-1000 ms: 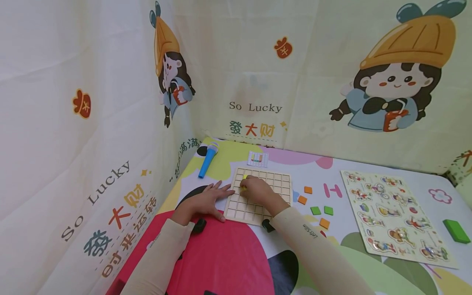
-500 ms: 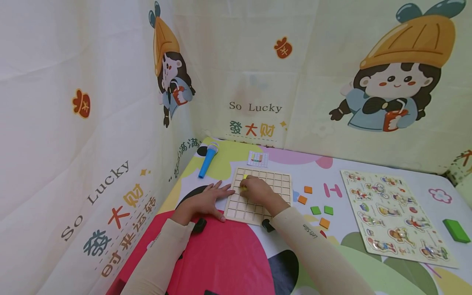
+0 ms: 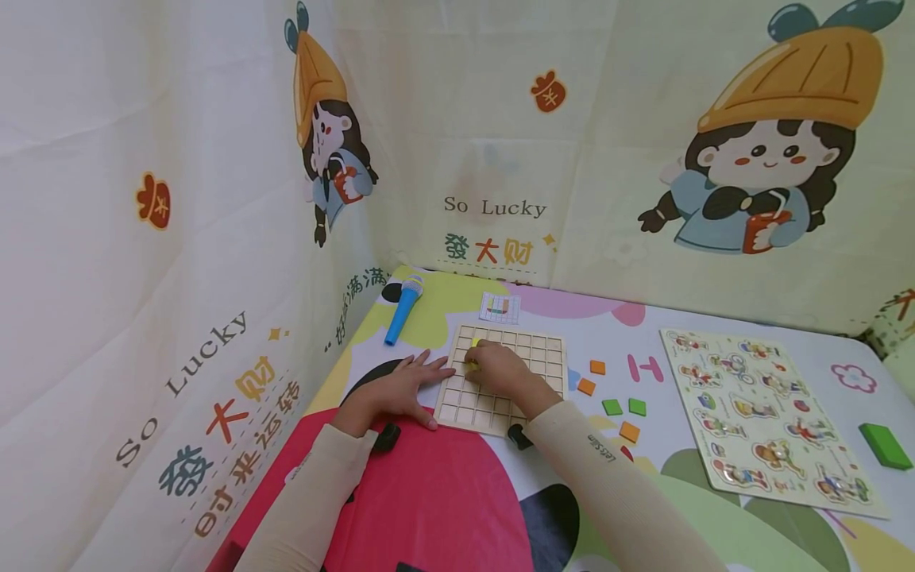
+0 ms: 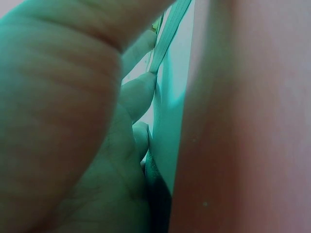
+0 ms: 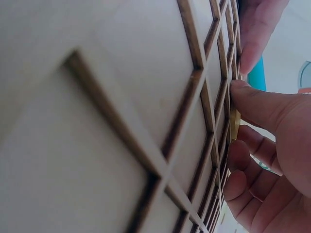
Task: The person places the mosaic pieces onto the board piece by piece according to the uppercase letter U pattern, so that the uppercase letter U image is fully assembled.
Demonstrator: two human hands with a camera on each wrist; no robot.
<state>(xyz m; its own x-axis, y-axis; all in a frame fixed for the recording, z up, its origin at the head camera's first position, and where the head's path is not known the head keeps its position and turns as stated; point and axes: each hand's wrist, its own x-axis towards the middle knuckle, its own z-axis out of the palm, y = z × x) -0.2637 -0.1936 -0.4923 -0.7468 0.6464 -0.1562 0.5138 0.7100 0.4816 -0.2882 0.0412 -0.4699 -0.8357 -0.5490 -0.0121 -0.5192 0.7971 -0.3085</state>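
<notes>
A wooden grid board [image 3: 480, 403] lies flat on the table between my hands. My right hand [image 3: 500, 369] reaches over its upper left part, fingers curled, pinching a small yellow tile [image 5: 235, 124] against the grid. In the head view a bit of yellow tile [image 3: 475, 342] shows by the fingertips; the hand hides the rest. My left hand [image 3: 400, 393] rests spread beside the board, its fingertips touching the left edge and its thumb near the lower left corner. The left wrist view shows mostly the palm and fingers close up against the board's side.
Several loose orange tiles [image 3: 629, 433] and green tiles [image 3: 637, 407] lie right of the board. Behind it is a small pattern card [image 3: 499, 308]. A blue toy microphone [image 3: 403, 312] lies back left. A picture puzzle board [image 3: 758, 421] and a green block [image 3: 885, 447] are at right.
</notes>
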